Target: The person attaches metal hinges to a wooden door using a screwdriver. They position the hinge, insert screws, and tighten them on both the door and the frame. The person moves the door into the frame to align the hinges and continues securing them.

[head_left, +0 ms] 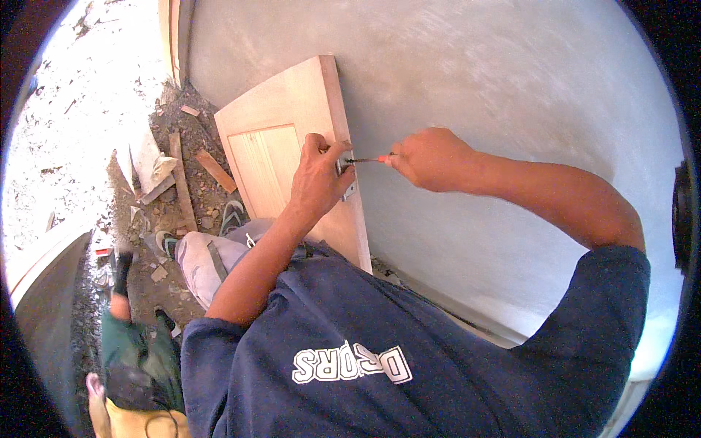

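A pale wooden door [305, 87] with a recessed panel leans by the grey wall, its narrow edge turned to my right. A metal door lock [350, 191] sits in that edge. My left hand [315, 177] reaches over the door's face, its fingers and thumb closed around the upper part of the lock. Gripped in my right hand [432, 159] is a screwdriver [371, 160] with a reddish handle, mostly hidden by the fist. Its shaft runs level toward the lock, and the tip lies between my left fingers, where its exact contact cannot be seen.
The grey plastered wall [467, 80] rises behind the door and along my right. Wood offcuts [216, 171] and rubble cover the ground at left. Another person [142, 350] in green and yellow is at lower left, near a dark curved-looking panel [51, 314].
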Action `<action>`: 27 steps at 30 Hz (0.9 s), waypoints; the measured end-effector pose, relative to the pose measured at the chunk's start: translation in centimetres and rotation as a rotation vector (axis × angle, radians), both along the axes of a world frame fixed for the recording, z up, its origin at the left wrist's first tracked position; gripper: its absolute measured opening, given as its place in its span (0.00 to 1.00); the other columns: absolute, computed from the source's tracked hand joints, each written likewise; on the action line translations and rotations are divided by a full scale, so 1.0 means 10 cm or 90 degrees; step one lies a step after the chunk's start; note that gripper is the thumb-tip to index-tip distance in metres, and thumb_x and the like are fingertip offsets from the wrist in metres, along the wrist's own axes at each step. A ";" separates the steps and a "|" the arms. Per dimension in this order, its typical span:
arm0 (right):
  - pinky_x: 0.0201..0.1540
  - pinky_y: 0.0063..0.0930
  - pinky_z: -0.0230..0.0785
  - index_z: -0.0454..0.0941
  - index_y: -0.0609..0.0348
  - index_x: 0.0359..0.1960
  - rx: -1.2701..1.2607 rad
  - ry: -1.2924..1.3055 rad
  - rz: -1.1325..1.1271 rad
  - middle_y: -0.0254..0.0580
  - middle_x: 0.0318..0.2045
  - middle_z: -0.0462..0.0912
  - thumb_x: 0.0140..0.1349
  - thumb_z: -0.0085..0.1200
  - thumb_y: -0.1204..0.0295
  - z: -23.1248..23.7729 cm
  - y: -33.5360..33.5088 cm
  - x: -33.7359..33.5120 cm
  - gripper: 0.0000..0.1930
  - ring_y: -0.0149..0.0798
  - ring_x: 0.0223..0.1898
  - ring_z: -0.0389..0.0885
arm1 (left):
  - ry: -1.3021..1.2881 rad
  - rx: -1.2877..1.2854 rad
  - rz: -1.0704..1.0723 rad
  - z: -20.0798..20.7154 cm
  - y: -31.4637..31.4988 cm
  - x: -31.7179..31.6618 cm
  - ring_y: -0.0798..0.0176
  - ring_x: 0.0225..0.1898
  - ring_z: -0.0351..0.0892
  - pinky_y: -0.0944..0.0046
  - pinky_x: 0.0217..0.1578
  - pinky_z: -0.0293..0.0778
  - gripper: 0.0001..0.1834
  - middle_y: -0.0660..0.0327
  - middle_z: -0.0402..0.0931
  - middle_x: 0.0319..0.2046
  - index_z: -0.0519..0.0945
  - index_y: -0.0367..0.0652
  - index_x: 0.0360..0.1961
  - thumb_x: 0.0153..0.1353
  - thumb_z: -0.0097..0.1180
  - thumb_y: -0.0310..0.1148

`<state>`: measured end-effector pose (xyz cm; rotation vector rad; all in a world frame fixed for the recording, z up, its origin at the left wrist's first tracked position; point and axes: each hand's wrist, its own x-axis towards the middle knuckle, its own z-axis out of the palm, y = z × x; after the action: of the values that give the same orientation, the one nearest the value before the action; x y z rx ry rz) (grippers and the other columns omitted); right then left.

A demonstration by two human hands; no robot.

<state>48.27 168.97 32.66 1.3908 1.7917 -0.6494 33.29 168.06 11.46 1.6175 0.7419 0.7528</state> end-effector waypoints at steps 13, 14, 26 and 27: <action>0.31 0.45 0.79 0.77 0.59 0.44 0.150 0.036 0.217 0.50 0.39 0.83 0.67 0.54 0.64 0.08 -0.15 0.13 0.12 0.49 0.34 0.85 | -0.002 0.005 0.005 0.01 0.03 0.03 0.43 0.48 0.74 0.50 0.48 0.77 0.24 0.49 0.66 0.44 0.80 0.48 0.52 0.51 0.69 0.31; 0.31 0.46 0.79 0.77 0.59 0.45 0.127 0.020 0.225 0.50 0.39 0.83 0.67 0.53 0.64 0.08 -0.14 0.10 0.12 0.50 0.34 0.85 | -0.005 0.013 0.011 0.01 0.02 0.02 0.44 0.48 0.74 0.51 0.47 0.77 0.24 0.50 0.66 0.44 0.80 0.48 0.51 0.50 0.69 0.30; 0.24 0.45 0.72 0.78 0.59 0.27 -0.178 -0.047 -0.769 0.46 0.16 0.78 0.71 0.53 0.58 0.00 0.21 0.02 0.18 0.50 0.20 0.80 | -0.003 -0.006 0.004 -0.01 0.01 0.03 0.43 0.47 0.74 0.50 0.47 0.77 0.24 0.49 0.67 0.44 0.80 0.48 0.52 0.51 0.68 0.31; 0.24 0.44 0.71 0.78 0.59 0.29 -0.179 -0.062 -0.765 0.46 0.18 0.79 0.70 0.55 0.58 0.03 0.19 -0.01 0.17 0.49 0.22 0.81 | 0.003 -0.015 -0.003 -0.01 0.01 0.03 0.43 0.46 0.75 0.49 0.47 0.77 0.24 0.48 0.67 0.45 0.80 0.48 0.52 0.51 0.68 0.32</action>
<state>48.12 170.86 33.00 2.1564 0.5758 -1.3190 33.55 168.18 11.35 1.6005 0.7467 0.7345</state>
